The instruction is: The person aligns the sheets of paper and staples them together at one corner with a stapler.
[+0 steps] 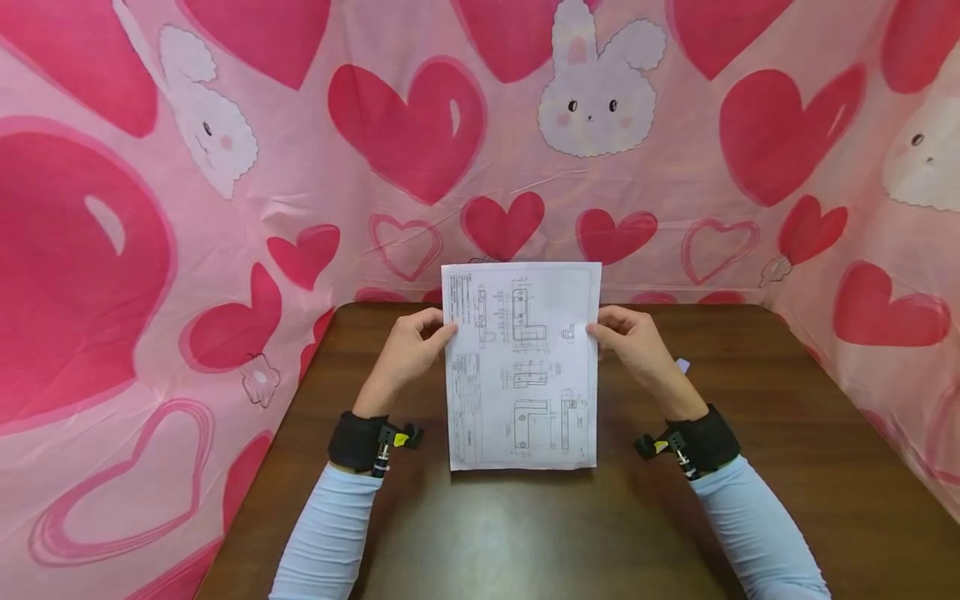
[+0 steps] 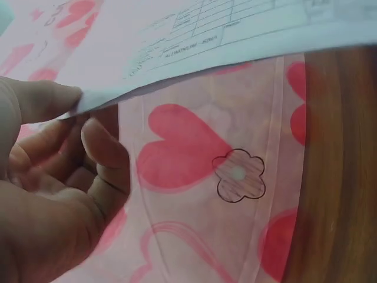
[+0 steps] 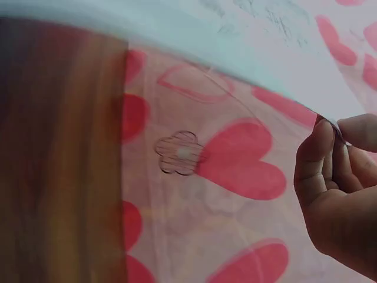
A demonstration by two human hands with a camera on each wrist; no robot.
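Observation:
A white sheet of paper (image 1: 495, 375) printed with technical drawings of brackets stands upright over the table, its printed side toward me and its text turned sideways. My left hand (image 1: 416, 342) pinches its left edge, thumb in front and fingers behind. On the opposite edge my right hand (image 1: 633, 337) pinches it the same way at about the same height. In the left wrist view the paper (image 2: 235, 41) passes between the thumb and curled fingers of the left hand (image 2: 65, 171). The right wrist view shows the right hand (image 3: 341, 183) gripping the paper's edge.
A dark brown wooden table (image 1: 495, 542) lies beneath. Behind the right wrist a small pale purple object (image 1: 682, 365) rests on it, partly covered by the arm. A pink cloth backdrop (image 1: 517, 175) with hearts and rabbits surrounds the table at the back and sides.

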